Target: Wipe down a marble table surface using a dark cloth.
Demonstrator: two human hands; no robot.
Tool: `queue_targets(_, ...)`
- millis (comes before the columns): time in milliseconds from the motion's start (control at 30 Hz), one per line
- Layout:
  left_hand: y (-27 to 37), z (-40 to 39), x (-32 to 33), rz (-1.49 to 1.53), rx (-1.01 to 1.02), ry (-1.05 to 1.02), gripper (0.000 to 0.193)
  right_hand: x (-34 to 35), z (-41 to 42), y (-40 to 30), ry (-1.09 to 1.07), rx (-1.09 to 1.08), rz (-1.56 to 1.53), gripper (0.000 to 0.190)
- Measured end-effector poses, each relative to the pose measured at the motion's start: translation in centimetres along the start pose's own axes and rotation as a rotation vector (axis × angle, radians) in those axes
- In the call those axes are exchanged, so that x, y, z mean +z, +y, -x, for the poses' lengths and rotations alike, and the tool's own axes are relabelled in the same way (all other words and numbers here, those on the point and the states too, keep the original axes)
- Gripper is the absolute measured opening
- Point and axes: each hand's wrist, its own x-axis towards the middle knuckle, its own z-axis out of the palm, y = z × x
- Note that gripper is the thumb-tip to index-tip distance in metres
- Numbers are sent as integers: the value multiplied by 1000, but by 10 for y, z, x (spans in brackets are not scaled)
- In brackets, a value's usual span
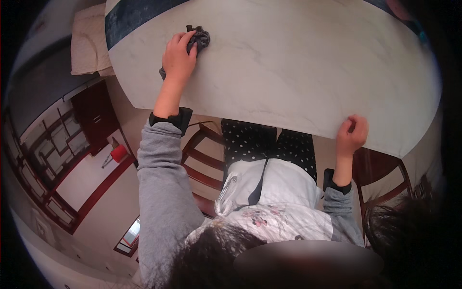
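Observation:
A bunched dark grey cloth [202, 39] lies on the pale, marble-patterned tabletop [274, 72]. My left hand [180, 54] grips it from its left side, near the upper left of the table, with the fingers and thumb pressed into its folds. Some of the same dark fabric shows beside my left wrist. My right hand [352, 132] is at the near edge of the table on the right, its fingers loosely curled, and nothing is visible in it. Both forearms wear grey sleeves with black cuffs.
Wooden chairs stand below the near table edge, one left [204, 155] and one right [377, 169] of my legs. A beige quilted cloth [88, 43] hangs beyond the table's left side. Farther left is a dark red lattice shelf unit [59, 144] with a red object [118, 153].

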Motion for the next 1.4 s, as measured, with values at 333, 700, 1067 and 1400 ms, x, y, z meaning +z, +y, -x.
queue_targets(333,26,2,-2,-207,247,48,19,1,0,2,-42,-4,-2,7)
queue_targets(700,31,-42,-11,-207,286,-36,10,-3,0,6,-38,46,-18,7)
queue_targets(1067,56,-7,-4,-54,359,-91,10,-5,7,18,-79,69,37,5)
queue_targets(1400,67,20,4,-79,310,-159,8,-3,2,8,-30,75,11,5)
